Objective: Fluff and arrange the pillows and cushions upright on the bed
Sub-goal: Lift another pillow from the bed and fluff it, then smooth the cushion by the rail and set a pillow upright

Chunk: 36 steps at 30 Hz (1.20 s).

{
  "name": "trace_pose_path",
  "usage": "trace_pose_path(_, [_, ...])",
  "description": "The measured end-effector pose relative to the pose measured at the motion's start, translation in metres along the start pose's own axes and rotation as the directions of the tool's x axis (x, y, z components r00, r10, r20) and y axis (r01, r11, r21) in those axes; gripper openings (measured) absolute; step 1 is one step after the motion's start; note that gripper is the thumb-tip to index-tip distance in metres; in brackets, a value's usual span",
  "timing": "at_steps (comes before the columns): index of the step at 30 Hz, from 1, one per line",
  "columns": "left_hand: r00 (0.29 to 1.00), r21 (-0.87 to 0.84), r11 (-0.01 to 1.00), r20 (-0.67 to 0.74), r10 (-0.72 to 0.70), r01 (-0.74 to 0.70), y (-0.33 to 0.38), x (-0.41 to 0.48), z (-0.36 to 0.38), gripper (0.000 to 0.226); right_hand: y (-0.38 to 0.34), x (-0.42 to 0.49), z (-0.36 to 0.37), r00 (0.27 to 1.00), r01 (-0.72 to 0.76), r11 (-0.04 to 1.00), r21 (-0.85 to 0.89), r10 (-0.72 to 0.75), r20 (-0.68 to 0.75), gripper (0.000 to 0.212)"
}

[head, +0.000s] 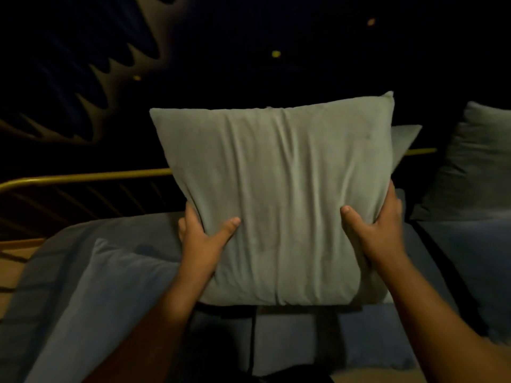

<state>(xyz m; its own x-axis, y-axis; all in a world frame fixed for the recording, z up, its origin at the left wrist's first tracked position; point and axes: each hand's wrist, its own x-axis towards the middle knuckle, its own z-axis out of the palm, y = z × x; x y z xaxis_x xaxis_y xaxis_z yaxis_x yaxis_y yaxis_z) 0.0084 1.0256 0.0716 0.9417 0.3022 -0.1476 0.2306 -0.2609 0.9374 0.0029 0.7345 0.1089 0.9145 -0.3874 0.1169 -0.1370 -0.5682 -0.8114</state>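
**Grey cushion held upright between both my hands**

I hold the grey cushion (276, 200) at the centre of the frame, standing upright with its broad face toward me and its slightly longer axis running top to bottom. My left hand (203, 239) clamps its lower left edge, thumb across the front; my right hand (378, 230) grips the lower right edge the same way. The cover is soft, matte, suede-like cloth, creased in long vertical folds, the shape a plump square with pointed upper corners. Its bottom edge sits just above the blue-grey bedding (83, 286). A brass-coloured rail (83, 176) runs behind at the left, and another grey pillow (478, 161) leans at the right edge.
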Motion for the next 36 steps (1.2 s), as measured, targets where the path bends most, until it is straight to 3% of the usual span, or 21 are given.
trace_pose_path(3, [0.996,0.064,0.998,0.086,-0.008,0.002,0.010,-0.011,0.060,0.103,0.038,0.014,-0.040,0.996,-0.080,0.997,-0.004,0.080,-0.048,0.098])
trace_pose_path(7, [0.988,0.181,0.983,0.145,-0.056,0.030,-0.001,-0.012,0.120,0.102,0.092,0.043,-0.063,0.986,-0.167,0.984,-0.055,0.167,-0.002,0.105])
trace_pose_path(12, [0.984,0.313,0.939,0.060,-0.166,0.139,-0.031,-0.020,0.158,0.098,0.132,0.051,-0.041,0.954,-0.273,0.959,-0.075,0.280,0.103,0.123])
trace_pose_path(15, [0.986,0.297,0.942,0.008,-0.168,0.158,-0.037,-0.025,0.164,0.103,0.142,0.044,-0.033,0.954,-0.291,0.956,-0.018,0.292,0.062,0.122])
trace_pose_path(17, [0.992,0.267,0.956,0.005,-0.125,0.119,-0.038,-0.022,0.161,0.101,0.141,0.044,-0.033,0.973,-0.229,0.973,-0.022,0.229,-0.001,0.116])
trace_pose_path(20, [1.000,0.270,0.963,-0.004,-0.021,0.021,-0.032,-0.020,0.148,0.098,0.122,0.041,-0.028,0.995,0.001,0.997,-0.083,-0.009,-0.096,0.090])
trace_pose_path(22, [0.999,0.293,0.955,-0.019,0.047,-0.039,-0.026,-0.022,0.137,0.101,0.101,0.031,-0.016,0.982,0.161,0.983,-0.092,-0.169,-0.082,0.070])
trace_pose_path(24, [0.986,0.353,0.923,-0.011,0.166,-0.152,-0.021,-0.027,0.123,0.092,0.079,0.013,0.008,0.943,0.327,0.941,-0.080,-0.331,-0.037,0.053])
trace_pose_path(27, [0.958,0.409,0.872,0.020,0.286,-0.269,-0.026,-0.039,0.090,0.056,0.048,-0.020,0.054,0.873,0.467,0.884,0.037,-0.467,0.141,0.039])
trace_pose_path(29, [0.974,0.397,0.894,-0.002,0.227,-0.207,-0.043,-0.046,0.062,0.044,0.031,-0.037,0.085,0.813,0.495,0.864,0.088,-0.496,0.305,0.036])
trace_pose_path(34, [0.997,0.388,0.920,0.026,-0.069,0.054,-0.095,-0.052,-0.029,0.044,-0.006,-0.070,0.174,0.637,0.565,0.823,0.061,-0.482,0.602,0.034])
trace_pose_path(36, [0.992,0.333,0.936,-0.002,-0.124,0.117,-0.118,-0.053,-0.063,0.047,-0.021,-0.085,0.209,0.569,0.562,0.827,0.034,-0.415,0.710,0.035])
